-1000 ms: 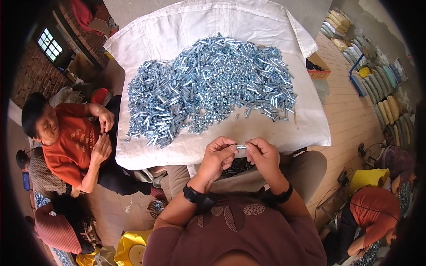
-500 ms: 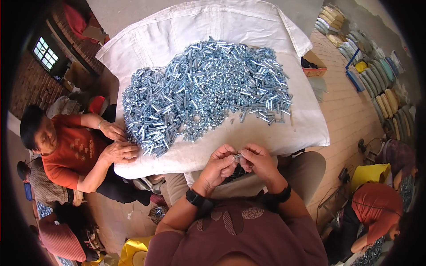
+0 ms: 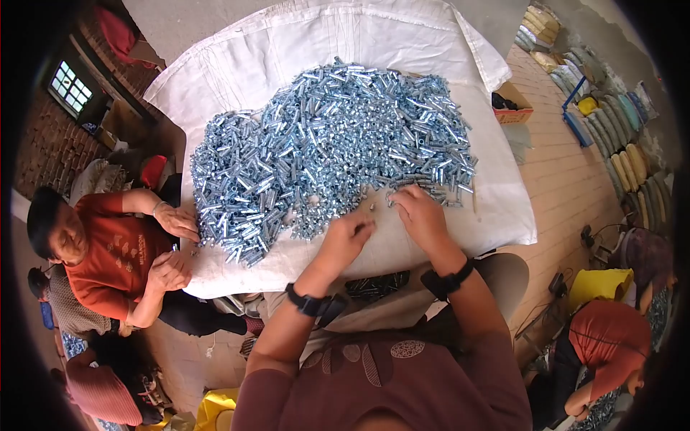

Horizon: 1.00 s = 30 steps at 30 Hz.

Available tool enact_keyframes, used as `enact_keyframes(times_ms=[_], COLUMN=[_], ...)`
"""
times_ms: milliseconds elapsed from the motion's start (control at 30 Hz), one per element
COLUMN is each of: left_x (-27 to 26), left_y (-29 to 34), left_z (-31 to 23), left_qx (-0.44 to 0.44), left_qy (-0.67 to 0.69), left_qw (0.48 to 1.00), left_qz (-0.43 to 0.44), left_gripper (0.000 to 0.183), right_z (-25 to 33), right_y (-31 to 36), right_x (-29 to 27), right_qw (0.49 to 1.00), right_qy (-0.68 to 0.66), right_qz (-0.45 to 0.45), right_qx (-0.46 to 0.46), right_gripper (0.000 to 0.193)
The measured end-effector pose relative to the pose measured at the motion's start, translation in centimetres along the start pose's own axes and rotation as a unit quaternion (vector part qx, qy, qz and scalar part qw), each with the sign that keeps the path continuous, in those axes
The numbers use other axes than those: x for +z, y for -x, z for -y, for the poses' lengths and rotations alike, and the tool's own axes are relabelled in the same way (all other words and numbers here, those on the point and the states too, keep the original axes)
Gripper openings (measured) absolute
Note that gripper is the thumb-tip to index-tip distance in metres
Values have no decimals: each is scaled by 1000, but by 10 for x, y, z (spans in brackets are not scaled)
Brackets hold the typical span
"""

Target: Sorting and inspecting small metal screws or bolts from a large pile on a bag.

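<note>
A broad pile of blue-silver metal tubes and small nut-like pieces (image 3: 330, 136) lies on a white cloth-covered table (image 3: 496, 194). At the pile's near edge, my left hand (image 3: 348, 235) is above the cloth, its fingers curled in and slightly blurred. Whatever they hold, if anything, is too small to make out. Farther right, my right hand (image 3: 422, 215) reaches to the pile's near edge. Its thumb and forefinger are apart beside a small metal piece (image 3: 390, 199). Dark watch-like bands sit on both my wrists.
At the table's left side a co-worker in an orange-red shirt (image 3: 118, 248) handles small parts. A dark container of parts (image 3: 377, 286) shows below the table's near edge. An open cardboard box (image 3: 512, 108) stands beyond the right edge. Filled sacks (image 3: 625, 165) line the right wall.
My hands were together over my lap, working on a small metal piece. They have moved apart and forward to the pile. The co-worker's hands have separated and shifted left.
</note>
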State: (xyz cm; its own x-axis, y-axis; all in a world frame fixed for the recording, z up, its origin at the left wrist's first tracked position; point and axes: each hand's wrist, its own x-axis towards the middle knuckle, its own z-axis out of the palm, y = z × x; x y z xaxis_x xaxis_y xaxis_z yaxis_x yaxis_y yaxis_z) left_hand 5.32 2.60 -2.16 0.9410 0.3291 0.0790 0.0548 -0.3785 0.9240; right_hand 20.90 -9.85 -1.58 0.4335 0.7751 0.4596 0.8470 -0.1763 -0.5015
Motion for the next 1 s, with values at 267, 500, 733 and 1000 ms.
enact_keyframes(times_ms=[267, 500, 733, 1000], left_x=[21, 17, 0, 10], left_y=[-50, -10, 38, 62], left_z=[13, 9, -11, -39], left_qx=[13, -78, -212, -197], left_qy=[-330, 57, 462, 525], left_qw=[930, 974, 850, 821], left_qz=[-163, -206, -139, -106], left_gripper=[12, 8, 8, 11], right_z=[-5, -2, 39, 63], right_y=[-11, 0, 39, 66], right_x=[17, 16, -2, -13], right_qw=[991, 994, 898, 828], right_qy=[126, 35, -345, -482], right_qz=[37, 38, 54, 70], right_qx=[1, 100, 267, 278], right_gripper=[20, 16, 19, 19])
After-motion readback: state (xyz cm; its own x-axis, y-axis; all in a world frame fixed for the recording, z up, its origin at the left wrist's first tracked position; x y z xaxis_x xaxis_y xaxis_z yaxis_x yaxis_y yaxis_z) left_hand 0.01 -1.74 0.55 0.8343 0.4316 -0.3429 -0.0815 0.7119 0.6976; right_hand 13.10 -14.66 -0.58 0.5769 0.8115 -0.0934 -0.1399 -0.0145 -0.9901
